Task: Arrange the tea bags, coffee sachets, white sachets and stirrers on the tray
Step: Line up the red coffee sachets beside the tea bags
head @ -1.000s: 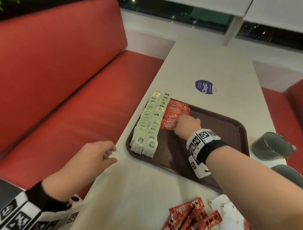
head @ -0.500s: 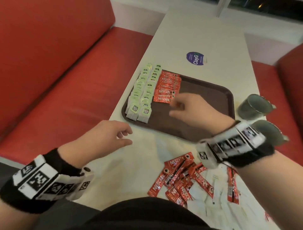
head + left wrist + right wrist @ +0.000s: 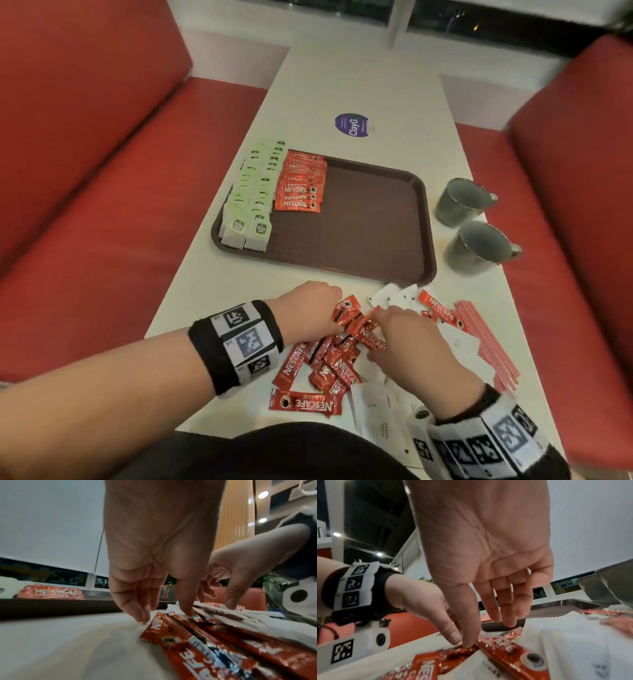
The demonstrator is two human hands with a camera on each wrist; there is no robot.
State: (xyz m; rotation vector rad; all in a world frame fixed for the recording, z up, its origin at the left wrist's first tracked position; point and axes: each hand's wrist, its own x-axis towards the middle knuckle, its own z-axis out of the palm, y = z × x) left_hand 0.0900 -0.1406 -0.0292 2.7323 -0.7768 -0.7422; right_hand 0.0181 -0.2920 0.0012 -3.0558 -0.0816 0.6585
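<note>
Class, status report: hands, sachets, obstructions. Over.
Left hand on loose coffee sachets, right hand pinching one. Tea bags, one coffee row on tray. Mugs beside tray, clear of path.

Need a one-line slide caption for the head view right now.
Left hand and right hand pick at loose coffee sachets before a tray part-filled with tea bags.

right hand [image 3: 411,346] withdrawn from tray [image 3: 359,222], left hand [image 3: 308,308] moved in, both touching loose coffee sachets [image 3: 329,370]
</note>
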